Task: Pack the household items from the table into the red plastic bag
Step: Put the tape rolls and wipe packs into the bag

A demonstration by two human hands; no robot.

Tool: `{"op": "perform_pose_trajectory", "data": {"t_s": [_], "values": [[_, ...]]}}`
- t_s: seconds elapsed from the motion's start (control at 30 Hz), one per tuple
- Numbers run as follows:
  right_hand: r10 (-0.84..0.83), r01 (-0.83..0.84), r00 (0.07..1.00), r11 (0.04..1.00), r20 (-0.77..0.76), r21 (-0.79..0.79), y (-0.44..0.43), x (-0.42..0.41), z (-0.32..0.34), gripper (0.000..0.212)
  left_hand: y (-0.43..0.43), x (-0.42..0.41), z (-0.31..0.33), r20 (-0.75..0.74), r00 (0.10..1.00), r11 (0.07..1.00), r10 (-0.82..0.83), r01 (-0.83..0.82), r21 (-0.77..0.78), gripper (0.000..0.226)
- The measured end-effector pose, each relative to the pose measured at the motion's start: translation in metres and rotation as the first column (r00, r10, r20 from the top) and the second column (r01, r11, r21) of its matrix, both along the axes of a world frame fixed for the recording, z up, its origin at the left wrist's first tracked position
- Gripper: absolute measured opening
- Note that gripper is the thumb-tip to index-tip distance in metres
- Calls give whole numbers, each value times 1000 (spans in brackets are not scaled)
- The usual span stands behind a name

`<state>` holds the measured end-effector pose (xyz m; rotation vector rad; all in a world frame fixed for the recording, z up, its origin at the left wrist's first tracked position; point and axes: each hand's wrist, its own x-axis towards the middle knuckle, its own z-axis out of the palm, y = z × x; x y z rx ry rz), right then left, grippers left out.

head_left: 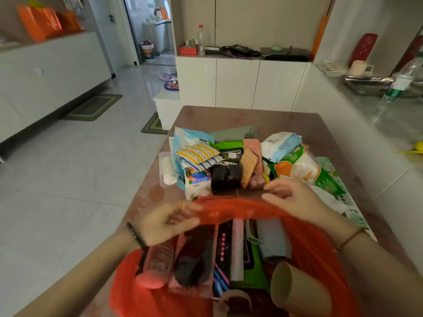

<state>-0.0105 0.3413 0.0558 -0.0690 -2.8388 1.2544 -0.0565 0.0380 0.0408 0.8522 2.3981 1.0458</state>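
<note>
Both hands, left hand [167, 221] and right hand [290, 197], pinch the far rim of the red plastic bag [233, 208] at the bench [274, 120] near edge; the thin film could tear or slip, spilling the cardboard tube [295, 291]

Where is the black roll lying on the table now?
Head view: the black roll lies mid-pile, left of the orange scouring pad, just beyond the red bag's rim.

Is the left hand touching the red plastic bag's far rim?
Touching. The head view shows the left hand pinching the red plastic bag at its far rim, fingers folded over the plastic, no gap.
</note>
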Motion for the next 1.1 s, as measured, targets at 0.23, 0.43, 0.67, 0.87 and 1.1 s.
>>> {"op": "perform_pose_trajectory", "data": {"t_s": [0.23, 0.43, 0.67, 0.87, 1.1], "values": [[135, -100, 990, 873, -41, 477, -94, -136, -35, 87, 40, -109, 4, 552, 751, 685, 363, -617, 387, 33], [166, -138, 986, 695, 29, 705, -116, -200, -59, 74, 51, -147, -19, 865, 399, 587, 304, -794, 160, 39], [303, 55, 829, 793, -470, 607, -90, -188, -56, 34, 65, -170, -29, 969, 235, 540, 77, -827, 158, 62], [519, -130, 757, 715, -397, 687, -79, -169, -66, 19, 89, -178, -34, 989, 135, 490, 64, -867, 87, 33], [-402, 469, 876, 839, -266, 277, -6, -190, -47, 56, 80, -167, -44, 894, 383, 448, 232, -858, 251, 47]]}}
